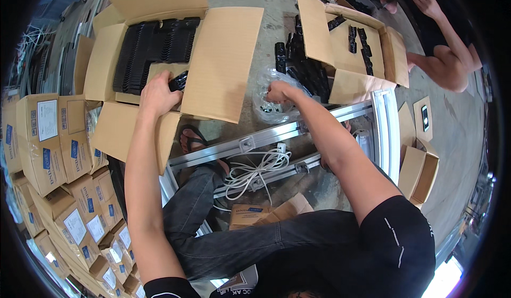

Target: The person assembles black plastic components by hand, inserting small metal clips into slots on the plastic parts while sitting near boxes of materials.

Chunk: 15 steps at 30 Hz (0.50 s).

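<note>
My left hand (158, 93) reaches into an open cardboard box (221, 66). Its fingers are closed on a short black plastic piece (179, 81) at the box's near side. Tight rows of similar black parts (167, 41) fill the box beside it. Over a clear plastic bag (269, 114) on the floor is my right hand (282, 92), its fingers curled together. Small items lie in the bag, too small to name. Whether the right fingers hold one is hidden. Just beyond that hand lies a heap of long black parts (311, 74).
A second open cardboard box (367, 23) with a few black pieces stands far right, with another person's arm (447, 34) beyond. An aluminium frame (271, 134) crosses before me, a coiled white cable (258, 170) within it. Stacked cartons (74, 191) line the left; a phone (425, 118) lies right.
</note>
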Each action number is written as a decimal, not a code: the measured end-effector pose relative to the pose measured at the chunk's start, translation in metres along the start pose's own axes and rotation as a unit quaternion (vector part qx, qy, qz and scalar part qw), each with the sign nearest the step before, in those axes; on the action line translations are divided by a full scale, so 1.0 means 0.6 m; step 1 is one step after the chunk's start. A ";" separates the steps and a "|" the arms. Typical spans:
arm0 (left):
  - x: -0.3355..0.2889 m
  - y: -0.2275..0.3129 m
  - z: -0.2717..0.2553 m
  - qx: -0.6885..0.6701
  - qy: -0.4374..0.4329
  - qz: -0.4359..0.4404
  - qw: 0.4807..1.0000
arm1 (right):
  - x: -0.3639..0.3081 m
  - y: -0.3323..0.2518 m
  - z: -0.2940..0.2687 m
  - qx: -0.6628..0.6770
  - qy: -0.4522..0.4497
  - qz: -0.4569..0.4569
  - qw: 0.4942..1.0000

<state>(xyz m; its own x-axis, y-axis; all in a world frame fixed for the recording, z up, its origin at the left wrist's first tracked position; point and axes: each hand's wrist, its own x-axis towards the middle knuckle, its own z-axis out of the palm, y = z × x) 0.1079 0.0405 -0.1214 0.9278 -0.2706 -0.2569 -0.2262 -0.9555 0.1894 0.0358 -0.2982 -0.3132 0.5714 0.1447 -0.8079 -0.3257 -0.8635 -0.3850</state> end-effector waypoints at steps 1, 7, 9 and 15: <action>0.000 -0.002 0.001 0.000 -0.005 -0.003 1.000 | 0.004 0.005 -0.004 0.000 0.000 0.000 1.000; 0.004 0.004 0.000 -0.006 -0.012 -0.007 1.000 | 0.002 0.052 -0.023 0.241 -0.076 -0.018 0.967; 0.004 0.001 0.002 -0.008 -0.016 -0.009 1.000 | -0.006 0.057 -0.019 0.375 -0.069 -0.065 0.922; 0.003 -0.004 0.004 -0.017 0.011 0.002 1.000 | -0.019 0.045 -0.027 0.364 -0.085 -0.005 0.928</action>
<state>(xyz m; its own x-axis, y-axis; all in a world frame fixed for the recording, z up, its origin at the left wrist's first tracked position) 0.1092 0.0421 -0.1247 0.9329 -0.2722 -0.2359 -0.2209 -0.9497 0.2220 0.0329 -0.3313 -0.3071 0.4700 0.2791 -0.8374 -0.7783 -0.3165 -0.5423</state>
